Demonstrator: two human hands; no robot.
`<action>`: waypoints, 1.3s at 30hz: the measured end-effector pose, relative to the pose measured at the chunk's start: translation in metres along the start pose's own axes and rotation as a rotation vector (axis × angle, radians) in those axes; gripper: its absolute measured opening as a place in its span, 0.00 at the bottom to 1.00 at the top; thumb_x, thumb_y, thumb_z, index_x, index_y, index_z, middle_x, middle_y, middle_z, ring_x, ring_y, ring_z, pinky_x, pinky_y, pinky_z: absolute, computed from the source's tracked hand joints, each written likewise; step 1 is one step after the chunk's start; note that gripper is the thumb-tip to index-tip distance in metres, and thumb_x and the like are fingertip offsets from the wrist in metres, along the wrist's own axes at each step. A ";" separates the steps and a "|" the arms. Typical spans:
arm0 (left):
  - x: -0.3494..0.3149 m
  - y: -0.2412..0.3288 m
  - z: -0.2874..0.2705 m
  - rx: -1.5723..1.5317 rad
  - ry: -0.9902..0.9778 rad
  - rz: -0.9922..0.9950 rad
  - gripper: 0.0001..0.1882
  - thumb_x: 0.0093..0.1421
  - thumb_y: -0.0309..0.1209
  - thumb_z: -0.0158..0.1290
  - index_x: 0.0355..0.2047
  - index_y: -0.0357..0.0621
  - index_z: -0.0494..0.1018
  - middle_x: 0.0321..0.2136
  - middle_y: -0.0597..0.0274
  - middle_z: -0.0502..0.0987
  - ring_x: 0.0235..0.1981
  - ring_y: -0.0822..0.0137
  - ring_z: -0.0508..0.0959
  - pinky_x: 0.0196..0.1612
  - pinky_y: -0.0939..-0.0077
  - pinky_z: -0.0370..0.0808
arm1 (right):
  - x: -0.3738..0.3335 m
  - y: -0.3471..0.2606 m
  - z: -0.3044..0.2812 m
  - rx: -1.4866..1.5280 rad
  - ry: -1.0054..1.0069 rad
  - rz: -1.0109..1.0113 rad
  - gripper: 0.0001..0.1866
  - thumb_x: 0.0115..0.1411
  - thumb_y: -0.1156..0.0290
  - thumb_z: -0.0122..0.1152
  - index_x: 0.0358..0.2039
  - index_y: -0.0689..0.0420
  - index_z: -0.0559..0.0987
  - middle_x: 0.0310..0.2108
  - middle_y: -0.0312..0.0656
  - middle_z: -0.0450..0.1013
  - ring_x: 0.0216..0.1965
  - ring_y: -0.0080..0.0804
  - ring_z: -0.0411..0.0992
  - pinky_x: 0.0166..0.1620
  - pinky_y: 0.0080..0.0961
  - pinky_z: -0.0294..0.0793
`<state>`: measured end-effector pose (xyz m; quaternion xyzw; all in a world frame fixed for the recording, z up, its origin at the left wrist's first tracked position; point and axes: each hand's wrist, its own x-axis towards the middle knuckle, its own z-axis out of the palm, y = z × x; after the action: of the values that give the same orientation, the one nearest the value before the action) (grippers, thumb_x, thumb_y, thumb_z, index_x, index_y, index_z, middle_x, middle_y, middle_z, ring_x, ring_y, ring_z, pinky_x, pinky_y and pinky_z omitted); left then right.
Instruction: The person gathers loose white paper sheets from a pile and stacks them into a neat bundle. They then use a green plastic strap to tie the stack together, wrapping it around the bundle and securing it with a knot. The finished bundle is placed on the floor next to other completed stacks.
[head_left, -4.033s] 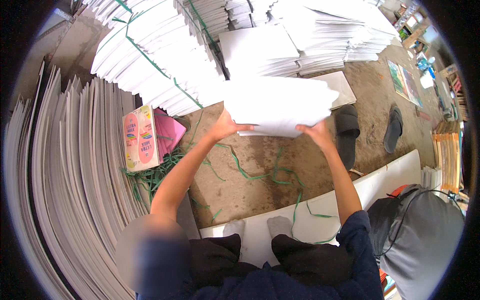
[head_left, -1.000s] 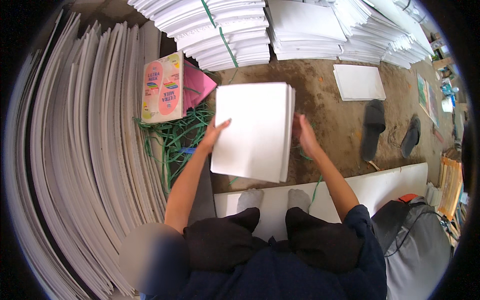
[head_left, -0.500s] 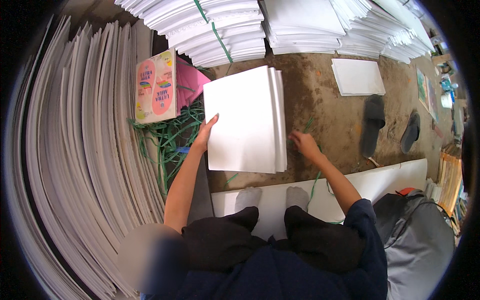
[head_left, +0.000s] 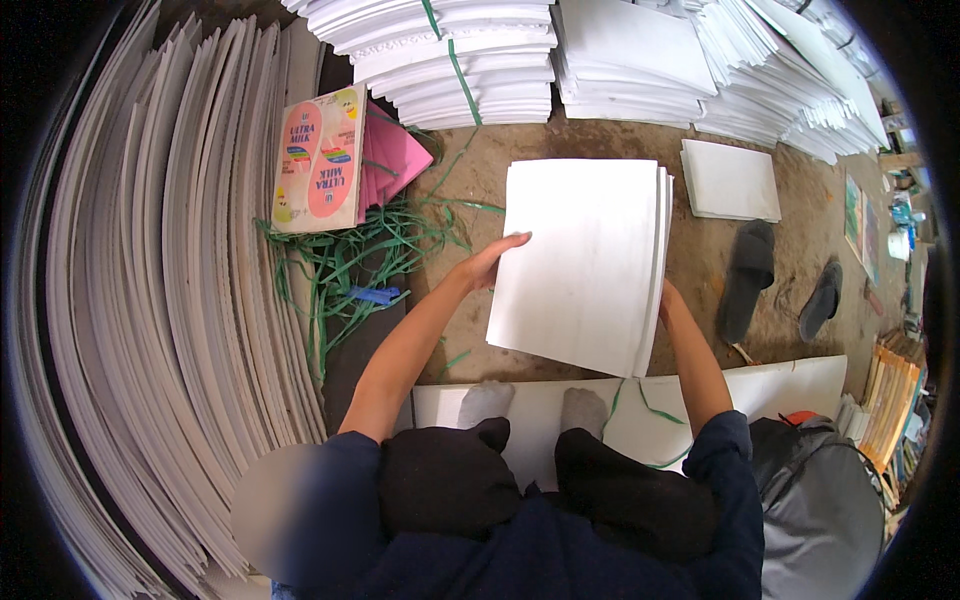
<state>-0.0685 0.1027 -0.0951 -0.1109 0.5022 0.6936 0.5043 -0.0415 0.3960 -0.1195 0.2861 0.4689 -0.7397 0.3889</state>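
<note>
My left hand (head_left: 492, 262) grips a white stack of paper sheets (head_left: 580, 265) by its left edge. The thumb lies on the top sheet and the fingers go underneath. The stack is held above the floor, tilted a little, its layered edges showing on the right. At that right side is my right hand (head_left: 669, 298), mostly behind the stack, so its fingers are hidden. Green plastic strapping (head_left: 630, 405) hangs below the stack's lower edge onto a white board (head_left: 650, 380) near my feet. Another green strand (head_left: 472, 206) runs out from behind the stack's left edge.
Tall grey-white sheets (head_left: 190, 280) stand along the left. Beside them lie a printed carton sheet (head_left: 320, 160), pink sheets (head_left: 395, 160) and tangled green strapping (head_left: 350, 260). White stacks (head_left: 630, 60) line the back. A small white stack (head_left: 732, 180) and black slippers (head_left: 748, 280) lie right.
The stack has moved right and slightly nearer in my left hand. My right hand, low by the floor and apart from the stack before, is now at its right edge, partly behind it.
</note>
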 end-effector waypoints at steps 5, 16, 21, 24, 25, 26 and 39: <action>-0.001 0.007 0.004 -0.082 -0.081 0.006 0.40 0.48 0.55 0.47 0.55 0.42 0.53 0.53 0.50 0.58 0.52 0.55 0.61 0.51 0.56 0.60 | 0.009 -0.014 0.009 -0.036 0.029 -0.040 0.27 0.54 0.55 0.48 0.48 0.64 0.66 0.40 0.48 0.69 0.36 0.33 0.71 0.40 0.28 0.70; 0.010 0.008 0.013 -0.017 -0.279 -0.030 0.44 0.43 0.57 0.52 0.54 0.43 0.54 0.53 0.51 0.58 0.52 0.53 0.61 0.50 0.52 0.60 | -0.010 -0.018 -0.005 -0.019 0.048 -0.036 0.28 0.54 0.54 0.49 0.48 0.63 0.66 0.41 0.48 0.69 0.36 0.33 0.71 0.41 0.28 0.70; -0.003 0.022 0.031 0.035 -0.258 -0.044 0.45 0.46 0.61 0.45 0.57 0.43 0.49 0.55 0.51 0.55 0.55 0.54 0.58 0.52 0.54 0.59 | -0.022 -0.013 -0.013 -0.002 0.061 -0.033 0.28 0.54 0.54 0.49 0.48 0.63 0.66 0.41 0.48 0.69 0.36 0.33 0.71 0.41 0.28 0.70; 0.011 0.011 0.031 -0.057 -0.262 -0.064 0.48 0.46 0.64 0.42 0.58 0.44 0.46 0.57 0.52 0.51 0.56 0.54 0.55 0.54 0.53 0.56 | -0.030 -0.010 -0.015 0.003 0.062 -0.027 0.28 0.54 0.54 0.49 0.48 0.63 0.66 0.41 0.48 0.69 0.36 0.34 0.71 0.41 0.28 0.70; 0.014 0.005 0.028 -0.100 -0.280 -0.096 0.48 0.46 0.64 0.41 0.58 0.45 0.45 0.57 0.52 0.50 0.56 0.54 0.55 0.54 0.53 0.55 | -0.031 -0.011 -0.016 0.002 0.063 -0.019 0.28 0.54 0.54 0.49 0.48 0.63 0.66 0.41 0.48 0.69 0.36 0.34 0.71 0.41 0.28 0.70; 0.016 0.002 0.029 -0.140 -0.307 -0.130 0.48 0.46 0.65 0.41 0.58 0.45 0.45 0.57 0.53 0.50 0.57 0.54 0.54 0.55 0.53 0.54 | -0.033 -0.010 -0.017 0.003 0.069 -0.023 0.28 0.54 0.54 0.49 0.48 0.63 0.66 0.41 0.48 0.69 0.36 0.34 0.71 0.41 0.28 0.70; -0.017 0.030 -0.011 0.251 -0.118 -0.032 0.41 0.51 0.59 0.40 0.57 0.43 0.48 0.56 0.54 0.53 0.55 0.58 0.56 0.56 0.58 0.53 | -0.049 -0.070 -0.016 -0.616 0.129 -0.048 0.21 0.56 0.59 0.48 0.44 0.62 0.68 0.27 0.37 0.68 0.27 0.25 0.66 0.28 0.23 0.65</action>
<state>-0.0884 0.0843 -0.0713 -0.0140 0.5528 0.6226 0.5537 -0.0733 0.4435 -0.0545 0.1897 0.7013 -0.5521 0.4092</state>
